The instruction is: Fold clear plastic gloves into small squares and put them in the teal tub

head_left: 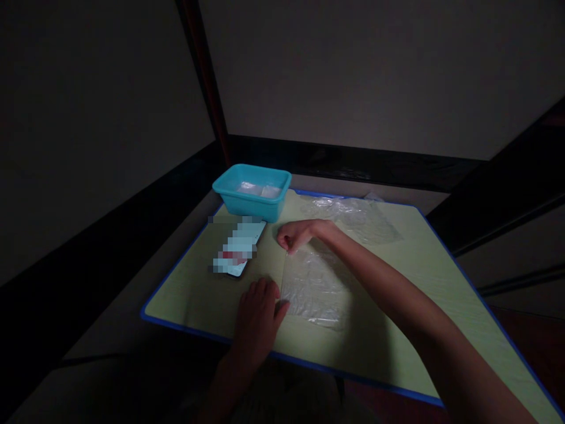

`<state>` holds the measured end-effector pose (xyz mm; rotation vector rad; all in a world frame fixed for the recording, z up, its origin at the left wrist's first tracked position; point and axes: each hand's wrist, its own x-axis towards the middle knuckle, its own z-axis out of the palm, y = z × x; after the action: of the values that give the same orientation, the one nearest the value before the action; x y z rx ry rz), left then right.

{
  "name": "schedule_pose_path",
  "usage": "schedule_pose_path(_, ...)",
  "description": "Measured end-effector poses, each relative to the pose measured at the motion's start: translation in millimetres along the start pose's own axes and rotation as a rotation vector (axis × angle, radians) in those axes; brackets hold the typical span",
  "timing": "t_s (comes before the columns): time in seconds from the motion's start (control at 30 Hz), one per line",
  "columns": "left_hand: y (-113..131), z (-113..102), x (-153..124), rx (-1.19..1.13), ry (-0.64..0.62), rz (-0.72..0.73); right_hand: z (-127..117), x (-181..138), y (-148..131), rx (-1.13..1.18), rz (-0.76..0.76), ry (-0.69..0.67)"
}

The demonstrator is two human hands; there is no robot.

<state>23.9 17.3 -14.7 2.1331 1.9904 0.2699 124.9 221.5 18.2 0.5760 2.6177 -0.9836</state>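
A clear, wrinkled plastic bag (313, 288) lies flat on the table in front of me. My right hand (298, 234) reaches across to its far left corner, with thumb and fingers pinched on the edge there. By the near left edge of the bag, my left hand (259, 306) rests on the tabletop. Its fingers lie extended and the thumb stands apart, its tip at the bag's edge. Another clear plastic sheet or bag (357, 219) is spread farther back, beyond my right forearm.
A turquoise plastic basin (251, 206) with pale, clear plastic items inside stands at the table's far left corner. Nearer me lies a phone (241, 250) with its screen lit, partly blurred out. The yellowish table (424, 282) has a blue rim, with walls behind.
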Motion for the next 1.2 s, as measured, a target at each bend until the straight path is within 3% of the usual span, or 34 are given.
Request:
schedule_pose_path(0.17,-0.2,0.6,-0.5,-0.009,-0.018,-0.005,4.9,-4.2,0.1,0.087,0.01,0.049)
schedule_pose_path(0.5,-3.7,6.0,-2.0,-0.034,0.057,0.017,4.3,-10.5,14.0,0.268,-0.027,-0.01)
schedule_pose_path(1.2,-3.9,10.1,4.6,-0.157,0.136,-0.018,10.5,-23.9,22.2,0.591,-0.124,0.27)
